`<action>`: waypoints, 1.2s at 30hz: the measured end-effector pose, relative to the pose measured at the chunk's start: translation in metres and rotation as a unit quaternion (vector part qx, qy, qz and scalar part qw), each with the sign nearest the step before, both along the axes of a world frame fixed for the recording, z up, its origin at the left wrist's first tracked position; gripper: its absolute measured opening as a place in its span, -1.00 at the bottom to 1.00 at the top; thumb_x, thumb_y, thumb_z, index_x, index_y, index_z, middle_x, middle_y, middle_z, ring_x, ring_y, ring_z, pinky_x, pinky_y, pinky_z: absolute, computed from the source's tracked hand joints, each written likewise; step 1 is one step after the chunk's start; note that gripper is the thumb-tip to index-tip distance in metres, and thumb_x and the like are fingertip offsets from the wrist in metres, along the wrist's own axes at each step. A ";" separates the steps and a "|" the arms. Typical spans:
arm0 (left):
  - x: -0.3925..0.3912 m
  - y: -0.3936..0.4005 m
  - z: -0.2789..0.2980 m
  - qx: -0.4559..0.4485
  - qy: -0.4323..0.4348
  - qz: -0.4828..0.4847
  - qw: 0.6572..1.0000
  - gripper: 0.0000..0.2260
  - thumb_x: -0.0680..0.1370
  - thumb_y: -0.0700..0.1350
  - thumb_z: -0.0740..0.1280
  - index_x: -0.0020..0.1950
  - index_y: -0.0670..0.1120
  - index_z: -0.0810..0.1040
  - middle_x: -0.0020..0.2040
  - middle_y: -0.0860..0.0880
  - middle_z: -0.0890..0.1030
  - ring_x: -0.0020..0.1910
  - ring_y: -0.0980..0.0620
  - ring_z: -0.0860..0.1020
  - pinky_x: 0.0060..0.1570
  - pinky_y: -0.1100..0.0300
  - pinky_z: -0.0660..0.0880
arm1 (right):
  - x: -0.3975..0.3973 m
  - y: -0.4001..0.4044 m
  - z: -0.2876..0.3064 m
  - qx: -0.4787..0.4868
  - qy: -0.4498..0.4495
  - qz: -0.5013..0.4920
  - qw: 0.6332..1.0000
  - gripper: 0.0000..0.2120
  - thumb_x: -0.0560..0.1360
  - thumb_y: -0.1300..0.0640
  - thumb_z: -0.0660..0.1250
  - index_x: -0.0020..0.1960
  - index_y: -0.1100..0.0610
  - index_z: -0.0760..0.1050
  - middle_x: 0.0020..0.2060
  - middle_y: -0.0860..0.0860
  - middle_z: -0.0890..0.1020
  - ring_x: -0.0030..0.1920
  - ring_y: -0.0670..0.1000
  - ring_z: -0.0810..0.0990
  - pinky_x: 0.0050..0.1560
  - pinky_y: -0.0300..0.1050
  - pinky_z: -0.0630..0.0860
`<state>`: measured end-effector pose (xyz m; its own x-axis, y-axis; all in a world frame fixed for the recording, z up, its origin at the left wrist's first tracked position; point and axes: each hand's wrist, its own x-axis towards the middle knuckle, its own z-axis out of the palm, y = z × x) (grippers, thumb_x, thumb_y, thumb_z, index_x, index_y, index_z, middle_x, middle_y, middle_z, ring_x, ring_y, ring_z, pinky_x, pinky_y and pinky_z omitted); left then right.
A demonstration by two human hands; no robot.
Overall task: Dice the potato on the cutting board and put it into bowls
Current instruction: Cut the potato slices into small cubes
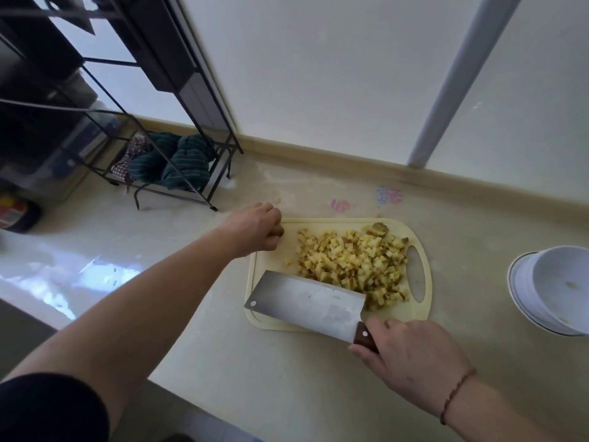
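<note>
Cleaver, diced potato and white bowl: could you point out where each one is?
cleaver (310, 301): head view, middle of the flat steel blade.
diced potato (353, 263): head view, centre of the pile on the cutting board.
white bowl (561, 282): head view, bare inside wall.

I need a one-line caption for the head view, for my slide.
Right hand holds cleaver beside diced potato on cutting board.

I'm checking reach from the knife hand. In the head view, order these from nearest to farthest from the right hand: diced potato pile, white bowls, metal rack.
From the right hand:
1. Diced potato pile, just ahead on the board.
2. White bowls, off to the right.
3. Metal rack, far left by the wall.
</note>
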<state>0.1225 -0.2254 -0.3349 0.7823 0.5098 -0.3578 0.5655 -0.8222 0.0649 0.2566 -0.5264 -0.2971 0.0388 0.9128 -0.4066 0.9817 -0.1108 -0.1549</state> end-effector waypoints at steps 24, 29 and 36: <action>-0.044 -0.135 -0.019 0.022 -0.139 0.382 0.913 -0.70 0.59 0.15 0.24 0.19 -0.02 0.46 0.00 0.00 0.63 0.04 -0.06 0.50 0.00 0.06 0.39 | -0.035 0.014 -0.033 -0.100 0.642 -0.471 0.596 -0.49 0.44 -0.31 0.14 -0.13 0.19 0.33 -0.50 0.06 0.29 -0.61 -0.05 0.19 -0.57 -0.28 0.24; -0.048 -0.150 -0.017 0.025 -0.107 0.342 0.933 -0.63 0.65 0.24 0.13 0.26 0.01 0.46 0.13 0.01 0.66 0.13 -0.08 0.53 0.08 0.04 0.38 | -0.046 0.015 -0.025 -0.080 0.604 -0.424 0.670 -0.50 0.48 -0.31 0.11 -0.15 0.17 0.34 -0.49 0.04 0.32 -0.59 -0.03 0.21 -0.56 -0.27 0.20; -0.096 -0.145 -0.046 0.019 -0.292 0.146 0.945 -0.62 0.50 0.08 0.36 0.25 -0.06 0.56 0.13 -0.08 0.60 0.01 -0.16 0.60 -0.07 0.05 0.61 | -0.063 0.017 -0.032 -0.039 0.529 -0.399 0.748 -0.49 0.56 -0.25 0.08 -0.18 0.23 0.32 -0.47 0.05 0.33 -0.57 -0.06 0.22 -0.58 -0.25 0.20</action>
<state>0.0267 -0.3705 -0.3809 0.6653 0.7378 0.1141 0.6452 -0.6452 0.4092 0.1935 -0.5089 -0.3289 0.1767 0.7423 -0.6464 -0.0696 -0.6457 -0.7604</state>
